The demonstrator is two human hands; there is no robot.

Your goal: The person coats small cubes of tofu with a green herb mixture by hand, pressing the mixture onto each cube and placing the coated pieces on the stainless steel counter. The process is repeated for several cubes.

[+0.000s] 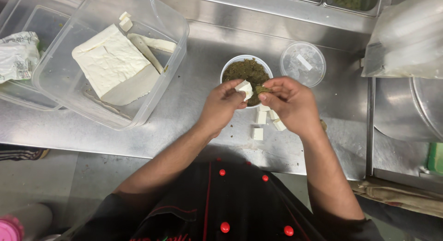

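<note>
At frame centre, my left hand [221, 105] pinches a white cheese cube [245, 89] over the round green-paste tub [247, 71]; my right hand's [290, 102] fingers grip a paste dab, more cubes [266, 122] waiting on the steel tabletop [194, 107].

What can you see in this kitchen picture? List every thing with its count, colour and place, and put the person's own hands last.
steel counter: one, grey, under everything
clear tub: one, holds a white block, left
white block: one, in the tub
round bowl: one, white, green paste inside, centre
round lid: one, clear, right of bowl
white cubes: about four, on counter below the hands
plastic bag: one, translucent, top right
left hand: holds a white cube
right hand: pinches green paste
</note>
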